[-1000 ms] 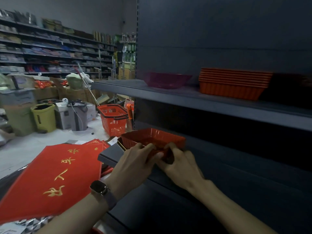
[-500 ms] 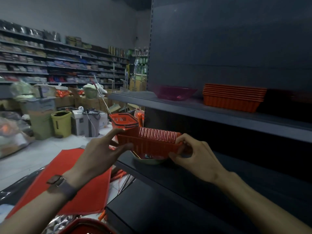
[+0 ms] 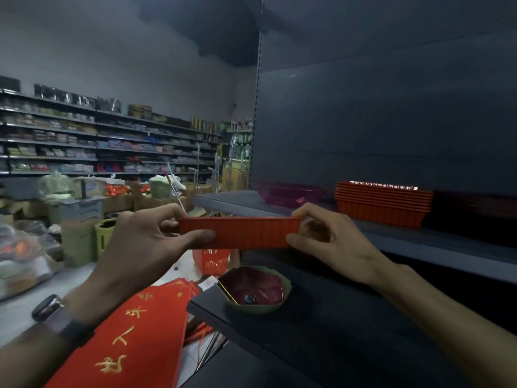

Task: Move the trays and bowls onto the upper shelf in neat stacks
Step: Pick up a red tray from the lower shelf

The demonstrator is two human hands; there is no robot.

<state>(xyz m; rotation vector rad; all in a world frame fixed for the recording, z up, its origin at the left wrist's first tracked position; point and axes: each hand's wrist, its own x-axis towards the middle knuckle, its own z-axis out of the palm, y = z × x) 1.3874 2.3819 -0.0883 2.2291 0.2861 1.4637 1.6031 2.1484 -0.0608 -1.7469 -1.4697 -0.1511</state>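
- Our left hand (image 3: 145, 242) and right hand (image 3: 335, 242) each pinch one end of the tray (image 3: 240, 232), so it hangs level between them.
- The stack (image 3: 383, 204) sits on the shelf (image 3: 405, 242) beyond our right hand.
- A bowl (image 3: 254, 289) lies below the hands.

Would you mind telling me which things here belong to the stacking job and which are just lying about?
Job: red tray, left hand, right hand, orange tray stack, pink bowl, upper shelf, green-rimmed bowl.
Lying about: red banner, shopping basket, green bin.
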